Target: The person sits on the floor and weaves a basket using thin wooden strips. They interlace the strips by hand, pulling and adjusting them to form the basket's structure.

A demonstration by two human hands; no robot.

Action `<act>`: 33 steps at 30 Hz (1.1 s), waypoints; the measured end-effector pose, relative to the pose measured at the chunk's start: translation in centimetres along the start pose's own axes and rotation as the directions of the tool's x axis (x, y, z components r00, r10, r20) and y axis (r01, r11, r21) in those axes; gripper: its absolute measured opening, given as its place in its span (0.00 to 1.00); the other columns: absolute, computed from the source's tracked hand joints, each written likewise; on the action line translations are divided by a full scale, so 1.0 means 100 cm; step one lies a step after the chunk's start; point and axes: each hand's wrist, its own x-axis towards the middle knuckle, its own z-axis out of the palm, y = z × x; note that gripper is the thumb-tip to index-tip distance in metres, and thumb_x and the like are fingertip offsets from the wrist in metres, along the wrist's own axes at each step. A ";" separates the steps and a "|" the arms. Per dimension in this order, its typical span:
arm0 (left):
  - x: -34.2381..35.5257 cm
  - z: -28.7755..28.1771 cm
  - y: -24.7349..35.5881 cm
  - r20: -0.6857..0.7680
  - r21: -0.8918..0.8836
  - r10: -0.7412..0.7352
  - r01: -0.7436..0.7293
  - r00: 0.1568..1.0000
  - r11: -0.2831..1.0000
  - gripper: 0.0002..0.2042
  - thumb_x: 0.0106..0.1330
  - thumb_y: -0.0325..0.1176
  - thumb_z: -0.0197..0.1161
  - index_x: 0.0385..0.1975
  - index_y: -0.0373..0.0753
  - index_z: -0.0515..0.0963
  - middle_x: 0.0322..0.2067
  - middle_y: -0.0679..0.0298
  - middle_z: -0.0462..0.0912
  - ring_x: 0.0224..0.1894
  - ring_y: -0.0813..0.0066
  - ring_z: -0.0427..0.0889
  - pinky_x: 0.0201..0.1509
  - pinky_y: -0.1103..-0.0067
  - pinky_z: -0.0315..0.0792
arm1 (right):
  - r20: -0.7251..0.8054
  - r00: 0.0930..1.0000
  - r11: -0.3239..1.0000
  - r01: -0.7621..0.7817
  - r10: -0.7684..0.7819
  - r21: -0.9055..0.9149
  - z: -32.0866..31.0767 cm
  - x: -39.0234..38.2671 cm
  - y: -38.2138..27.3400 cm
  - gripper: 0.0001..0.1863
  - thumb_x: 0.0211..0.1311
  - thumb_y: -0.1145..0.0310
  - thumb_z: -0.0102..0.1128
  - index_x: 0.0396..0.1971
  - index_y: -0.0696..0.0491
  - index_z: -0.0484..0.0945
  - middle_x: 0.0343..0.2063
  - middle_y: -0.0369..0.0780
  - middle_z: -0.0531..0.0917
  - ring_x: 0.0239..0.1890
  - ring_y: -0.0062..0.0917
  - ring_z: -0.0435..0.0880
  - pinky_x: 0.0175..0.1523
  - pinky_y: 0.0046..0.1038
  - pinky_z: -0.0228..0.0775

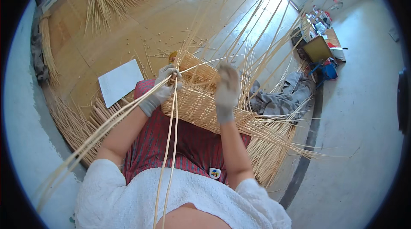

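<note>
A woven wicker basket (pixel 190 105) lies across my lap, with long pale rods (pixel 257 28) rising from its far and right sides. My left hand (pixel 163 87), in a grey-white glove, is closed around wicker rods at the basket's left corner. From there, some rods run down to the left and two hang toward my chest. My right hand (pixel 227 85), gloved too, is over the basket's right part, its fingers blurred by motion. A pale strand stretches from the left corner toward it; whether the fingers hold it is unclear.
A white board (pixel 120 82) rests on bundled sticks at left. More rod bundles (pixel 109 0) lie at the far left, and others (pixel 269 152) at right beside a grey cloth (pixel 289 96). Boxes and a blue bag (pixel 329 70) stand by the right wall. Cut bits litter the floor.
</note>
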 end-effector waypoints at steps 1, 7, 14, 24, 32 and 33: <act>-0.004 0.005 0.001 -0.037 0.164 0.127 -0.120 0.991 0.979 0.19 0.64 0.28 0.69 0.53 0.41 0.71 0.47 0.66 0.75 0.50 0.79 0.75 0.59 0.78 0.72 | 0.275 0.952 0.877 0.245 -0.136 -0.414 0.025 0.043 -0.017 0.28 0.65 0.82 0.56 0.66 0.57 0.73 0.65 0.52 0.74 0.70 0.40 0.72 0.68 0.36 0.69; -0.005 0.008 -0.008 -0.064 0.054 0.124 -0.121 0.990 0.991 0.19 0.67 0.24 0.64 0.55 0.39 0.68 0.45 0.64 0.74 0.47 0.81 0.76 0.52 0.83 0.74 | 0.150 0.984 0.897 -0.021 0.097 -0.441 0.049 0.093 -0.023 0.38 0.69 0.78 0.52 0.78 0.47 0.53 0.69 0.55 0.69 0.68 0.40 0.74 0.64 0.34 0.73; -0.010 0.003 -0.006 -0.043 0.150 0.119 -0.111 0.992 0.982 0.18 0.65 0.24 0.65 0.52 0.40 0.70 0.50 0.63 0.71 0.44 0.81 0.76 0.43 0.83 0.76 | 0.159 0.916 0.888 -0.296 0.368 -0.351 0.008 -0.012 -0.013 0.35 0.71 0.77 0.52 0.76 0.51 0.55 0.64 0.49 0.75 0.58 0.31 0.83 0.39 0.19 0.79; -0.007 0.015 -0.001 -0.171 0.154 0.173 -0.147 0.970 0.977 0.17 0.59 0.19 0.65 0.48 0.41 0.75 0.49 0.66 0.68 0.46 0.80 0.72 0.50 0.80 0.72 | -0.117 0.969 0.957 -0.189 0.218 0.221 -0.040 -0.077 0.034 0.32 0.72 0.74 0.56 0.73 0.47 0.58 0.65 0.44 0.73 0.53 0.24 0.83 0.50 0.30 0.82; -0.066 0.056 0.026 -0.216 0.353 0.202 -0.117 0.955 0.928 0.19 0.70 0.21 0.60 0.60 0.41 0.70 0.51 0.60 0.79 0.54 0.71 0.80 0.56 0.77 0.76 | -0.356 0.673 0.760 -0.598 0.649 0.254 -0.118 -0.122 0.002 0.08 0.68 0.70 0.68 0.45 0.47 0.83 0.42 0.30 0.87 0.42 0.17 0.86 0.33 0.17 0.73; -0.056 0.078 0.042 -0.092 0.329 0.199 -0.159 0.976 0.931 0.16 0.72 0.23 0.59 0.58 0.40 0.72 0.49 0.58 0.80 0.53 0.71 0.81 0.55 0.77 0.77 | -0.374 0.668 0.765 -0.581 0.643 0.278 -0.127 -0.126 0.007 0.09 0.67 0.71 0.68 0.46 0.47 0.83 0.42 0.30 0.87 0.41 0.16 0.87 0.33 0.16 0.72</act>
